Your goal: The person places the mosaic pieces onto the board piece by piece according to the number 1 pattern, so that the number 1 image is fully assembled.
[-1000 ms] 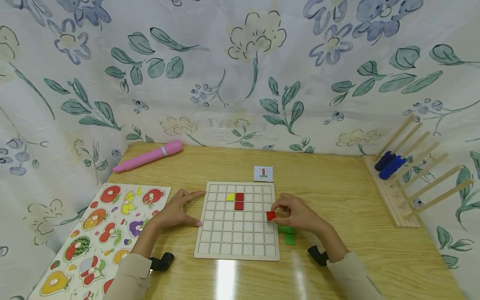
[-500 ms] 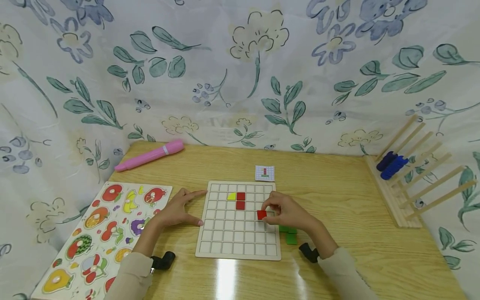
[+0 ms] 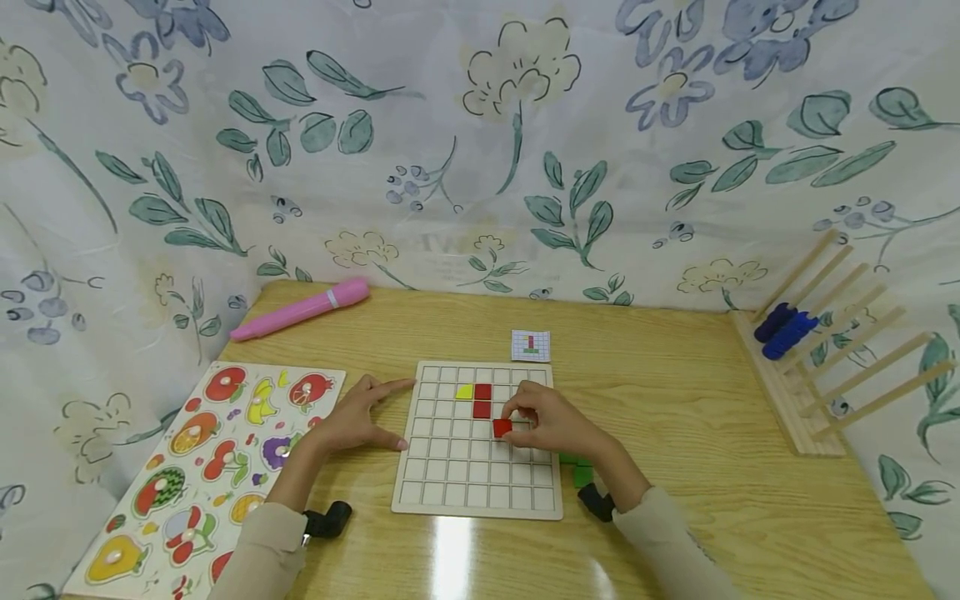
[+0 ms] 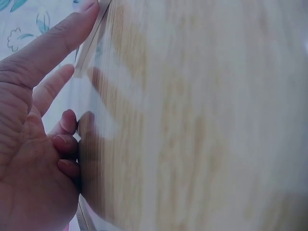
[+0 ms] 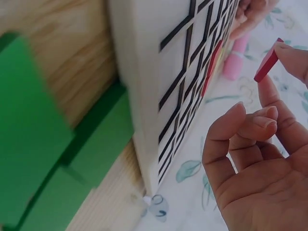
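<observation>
A white grid board [image 3: 442, 472] lies on the table, with a yellow piece [image 3: 465, 392] and two red square tiles [image 3: 482, 409] set in its upper cells. Between thumb and index finger, my right hand [image 3: 551, 421] pinches another red tile [image 3: 502, 428] just over the board, below and right of the placed ones. In the right wrist view this red tile [image 5: 268, 61] is held clear of the surface. My left hand [image 3: 358, 421] rests at the board's left edge, thumb and index finger spread against it. The left wrist view shows its other fingers [image 4: 67, 144] loosely curled.
Green tiles [image 3: 582, 475] lie right of the board, partly behind the right wrist. A small pattern card [image 3: 531, 347] sits beyond the board. Around them are a fruit puzzle board [image 3: 247, 450], a pink marker-shaped object [image 3: 300, 312] and a wooden peg rack [image 3: 795, 400].
My right hand has carried the red tile leftward from the board's right edge to over its middle cells. The left hand has stayed at the left edge.
</observation>
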A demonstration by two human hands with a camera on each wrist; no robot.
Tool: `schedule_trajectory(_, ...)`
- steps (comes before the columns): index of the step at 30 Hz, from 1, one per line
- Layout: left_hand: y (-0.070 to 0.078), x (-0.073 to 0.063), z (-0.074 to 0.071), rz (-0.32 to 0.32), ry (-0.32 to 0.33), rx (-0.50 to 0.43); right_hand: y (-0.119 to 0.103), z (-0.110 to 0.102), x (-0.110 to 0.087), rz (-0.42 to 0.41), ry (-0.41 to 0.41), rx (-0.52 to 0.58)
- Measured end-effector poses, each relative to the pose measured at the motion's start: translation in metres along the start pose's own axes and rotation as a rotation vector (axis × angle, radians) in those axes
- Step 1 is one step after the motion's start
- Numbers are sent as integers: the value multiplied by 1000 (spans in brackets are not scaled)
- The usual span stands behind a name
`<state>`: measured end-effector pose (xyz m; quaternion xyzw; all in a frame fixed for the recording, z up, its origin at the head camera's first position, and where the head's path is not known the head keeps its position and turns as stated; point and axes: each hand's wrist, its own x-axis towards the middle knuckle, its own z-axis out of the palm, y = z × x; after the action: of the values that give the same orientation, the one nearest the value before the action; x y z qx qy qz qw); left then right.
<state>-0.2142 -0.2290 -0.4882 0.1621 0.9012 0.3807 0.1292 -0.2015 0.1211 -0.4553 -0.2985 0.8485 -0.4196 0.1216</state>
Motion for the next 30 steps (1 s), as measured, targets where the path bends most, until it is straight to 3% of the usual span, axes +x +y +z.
schedule_trajectory(16, -3, 1, 1, 29, 7, 14, -12, 14, 22, -27, 2, -34)
schedule_trajectory(30, -3, 1, 1, 27, 9, 5, -8, 21, 28, -4, 12, -56)
